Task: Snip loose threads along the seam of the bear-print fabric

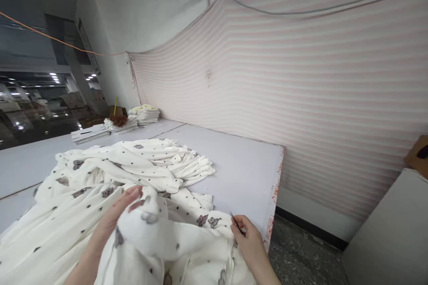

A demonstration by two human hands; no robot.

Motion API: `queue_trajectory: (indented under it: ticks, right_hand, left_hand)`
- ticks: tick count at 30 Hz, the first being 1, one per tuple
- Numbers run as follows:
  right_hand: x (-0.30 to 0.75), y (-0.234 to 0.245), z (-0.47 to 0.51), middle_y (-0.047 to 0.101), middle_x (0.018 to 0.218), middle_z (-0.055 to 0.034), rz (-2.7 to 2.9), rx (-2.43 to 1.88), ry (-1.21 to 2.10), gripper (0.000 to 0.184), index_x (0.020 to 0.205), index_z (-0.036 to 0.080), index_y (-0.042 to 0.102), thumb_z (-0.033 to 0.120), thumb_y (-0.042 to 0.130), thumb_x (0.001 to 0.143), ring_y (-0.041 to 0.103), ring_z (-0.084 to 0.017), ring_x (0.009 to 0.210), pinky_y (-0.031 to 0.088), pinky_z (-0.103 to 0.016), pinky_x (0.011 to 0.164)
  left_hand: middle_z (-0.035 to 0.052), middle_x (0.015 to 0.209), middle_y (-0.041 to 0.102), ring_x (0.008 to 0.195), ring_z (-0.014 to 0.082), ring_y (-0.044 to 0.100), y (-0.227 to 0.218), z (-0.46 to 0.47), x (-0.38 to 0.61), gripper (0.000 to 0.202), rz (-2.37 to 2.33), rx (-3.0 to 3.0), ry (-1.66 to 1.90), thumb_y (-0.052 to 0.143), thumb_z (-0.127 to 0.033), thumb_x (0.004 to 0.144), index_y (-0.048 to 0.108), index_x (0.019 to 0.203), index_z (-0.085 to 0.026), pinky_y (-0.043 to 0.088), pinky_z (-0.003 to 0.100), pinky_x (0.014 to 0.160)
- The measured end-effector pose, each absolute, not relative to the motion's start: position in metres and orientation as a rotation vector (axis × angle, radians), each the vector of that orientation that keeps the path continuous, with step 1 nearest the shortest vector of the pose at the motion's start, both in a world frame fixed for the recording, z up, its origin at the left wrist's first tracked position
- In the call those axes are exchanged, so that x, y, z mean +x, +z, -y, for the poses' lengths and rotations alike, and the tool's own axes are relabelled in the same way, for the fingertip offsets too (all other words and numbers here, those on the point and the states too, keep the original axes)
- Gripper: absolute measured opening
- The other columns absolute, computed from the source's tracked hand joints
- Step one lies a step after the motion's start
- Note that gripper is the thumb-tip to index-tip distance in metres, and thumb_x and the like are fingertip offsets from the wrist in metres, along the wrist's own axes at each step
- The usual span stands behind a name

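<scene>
Hands: L hand open, fingers flat vs. raised fold of cloth; R hand pinched shut on snips, tips up-left, at cloth edge. Cloth: white w/ small prints, heaped under & ahead of both hands on table; stacks far ahead-left. Judged: keep fold taut w/ L, snips' tips clear of weave.

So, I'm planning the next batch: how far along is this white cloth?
Done, it seems: folded stacks sit at the far end of the table. In hand: the left hand grips a bunch of the cloth, and the right hand holds a thin dark tool at its edge. Left: the cloth lies heaped and unfolded across the table; how much of it has been gone over cannot be told.
</scene>
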State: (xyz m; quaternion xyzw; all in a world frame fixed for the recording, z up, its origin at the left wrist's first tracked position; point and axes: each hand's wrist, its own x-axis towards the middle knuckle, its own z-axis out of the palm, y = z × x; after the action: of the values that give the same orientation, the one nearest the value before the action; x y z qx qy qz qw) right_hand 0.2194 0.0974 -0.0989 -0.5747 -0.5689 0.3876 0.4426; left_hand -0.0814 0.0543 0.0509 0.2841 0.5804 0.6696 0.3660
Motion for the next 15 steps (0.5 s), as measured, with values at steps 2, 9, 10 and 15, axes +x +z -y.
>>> queue_trajectory:
  ticks: [2,9,10,15]
  right_hand:
    - [0.213,-0.096,-0.097,0.072,0.083,-0.0048,1.393,-1.360,0.988,0.020,0.082,0.020,0.066,0.036,0.054,0.079,0.066,-0.024,0.080,0.048,-0.029,0.070]
    - [0.169,-0.097,-0.061,0.071,0.077,-0.0060,1.222,-1.108,1.026,0.033,0.084,0.018,0.067,0.049,0.058,0.079,0.065,-0.021,0.071,0.049,-0.024,0.060]
    - [0.164,-0.101,-0.057,0.072,0.077,-0.0067,1.158,-1.073,1.051,0.035,0.083,0.018,0.068,0.051,0.059,0.077,0.066,-0.022,0.071,0.049,-0.023,0.058]
    - [0.169,-0.111,-0.052,0.061,0.066,0.0011,1.074,-1.193,0.881,0.034,0.092,0.019,0.065,0.045,0.068,0.071,0.059,-0.015,0.054,0.047,-0.021,0.052]
  left_hand:
    - [-0.0037,0.058,0.062,0.049,0.0119,0.055,0.045,-0.062,-0.064,0.036,-1.490,0.925,1.537,0.083,-0.041,0.050,0.068,0.073,-0.016,0.045,0.020,0.048]
    - [0.0017,0.102,0.066,0.087,0.0215,0.063,0.014,-0.064,0.013,0.038,-1.426,1.743,0.580,0.066,-0.025,0.070,0.068,0.108,-0.026,0.049,0.026,0.074]
    - [0.0014,0.095,0.067,0.089,0.0221,0.063,0.012,-0.063,0.014,0.028,-1.431,1.777,0.581,0.063,-0.022,0.071,0.070,0.098,-0.024,0.048,0.027,0.077]
    - [-0.0006,0.080,0.061,0.080,0.0208,0.061,0.015,-0.045,-0.009,0.012,-1.613,1.812,0.768,0.046,-0.025,0.080,0.058,0.082,-0.023,0.047,0.029,0.074]
